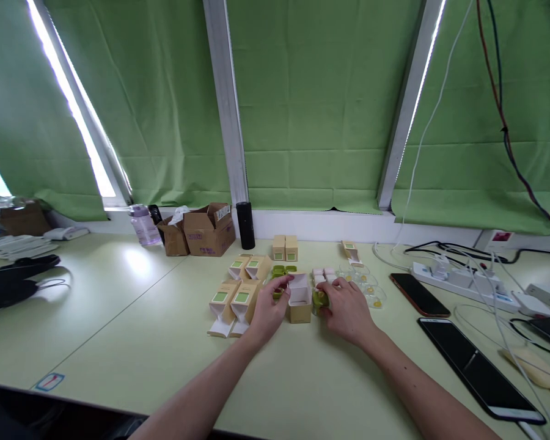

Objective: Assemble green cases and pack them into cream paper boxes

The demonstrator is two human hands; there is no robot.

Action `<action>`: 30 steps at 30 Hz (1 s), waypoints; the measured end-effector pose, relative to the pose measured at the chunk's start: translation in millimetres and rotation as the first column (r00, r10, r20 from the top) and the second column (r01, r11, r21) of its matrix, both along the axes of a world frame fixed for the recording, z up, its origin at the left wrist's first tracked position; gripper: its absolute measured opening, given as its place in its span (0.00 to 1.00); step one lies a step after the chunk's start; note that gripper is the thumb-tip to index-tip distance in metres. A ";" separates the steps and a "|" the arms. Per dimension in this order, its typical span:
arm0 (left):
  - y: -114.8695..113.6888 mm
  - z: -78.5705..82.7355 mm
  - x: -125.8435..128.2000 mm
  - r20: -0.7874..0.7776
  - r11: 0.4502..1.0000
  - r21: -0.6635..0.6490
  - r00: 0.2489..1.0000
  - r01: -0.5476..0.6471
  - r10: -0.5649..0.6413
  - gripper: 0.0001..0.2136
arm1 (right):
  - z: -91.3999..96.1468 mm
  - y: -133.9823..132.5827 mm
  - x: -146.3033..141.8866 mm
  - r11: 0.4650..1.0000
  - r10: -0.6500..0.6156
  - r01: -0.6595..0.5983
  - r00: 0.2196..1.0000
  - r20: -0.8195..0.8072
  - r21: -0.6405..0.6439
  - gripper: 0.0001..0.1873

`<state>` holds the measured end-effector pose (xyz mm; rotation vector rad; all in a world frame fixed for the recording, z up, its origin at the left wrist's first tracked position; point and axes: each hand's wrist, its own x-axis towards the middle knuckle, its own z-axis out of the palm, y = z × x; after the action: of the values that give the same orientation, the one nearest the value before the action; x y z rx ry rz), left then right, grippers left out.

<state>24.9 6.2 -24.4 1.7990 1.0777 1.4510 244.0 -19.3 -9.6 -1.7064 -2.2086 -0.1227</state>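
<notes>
A small tan carton (299, 314) stands upright on the table in front of me, its top open and white inside. My left hand (271, 311) holds the carton by its left side, thumb and finger at the upper edge. To its right, my right hand (347, 307) pinches a small green piece (319, 299) with a clear-looking lower part, beside the carton. Other green pieces (278, 270) lie behind my left hand, partly covered by it. White blocks (318, 273) and clear cups with yellow centres (374, 296) sit beyond my right hand.
Tan cartons with hanging flaps (242, 297) stand left; two closed cartons (285, 247) and another open one (352, 252) are farther back. Brown boxes (209, 232) and a black bottle (245, 225) line the back. Phones (479, 366), a power strip (462, 287) and cables lie right.
</notes>
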 end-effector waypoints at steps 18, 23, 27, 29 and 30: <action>10.4 -2.4 -1.3 0.255 0.965 -0.229 0.965 0.128 -0.067 0.29 | -6.1 2.0 2.8 0.997 0.015 -0.011 0.999 -0.044 0.082 0.21; 12.4 -4.4 -2.2 0.281 0.959 -0.239 0.956 0.156 -0.086 0.30 | -8.0 3.9 9.3 0.967 0.049 0.005 0.977 -0.206 0.256 0.21; 13.8 -6.2 -2.2 0.293 0.953 -0.250 0.952 0.169 -0.092 0.31 | -7.1 6.4 14.0 0.911 0.142 0.060 0.883 -0.447 0.408 0.17; 13.9 -6.7 -2.2 0.286 0.951 -0.256 0.953 0.173 -0.096 0.31 | -6.5 6.7 14.1 0.894 0.197 0.088 0.803 -0.562 0.439 0.18; 13.6 -6.8 -2.2 0.280 0.951 -0.256 0.955 0.175 -0.100 0.31 | -6.3 6.5 13.3 0.890 0.233 0.087 0.756 -0.612 0.447 0.19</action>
<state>22.7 19.8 -31.2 1.4094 0.9447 1.3347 257.3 -12.8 -16.0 -1.1514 -1.5531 -0.0075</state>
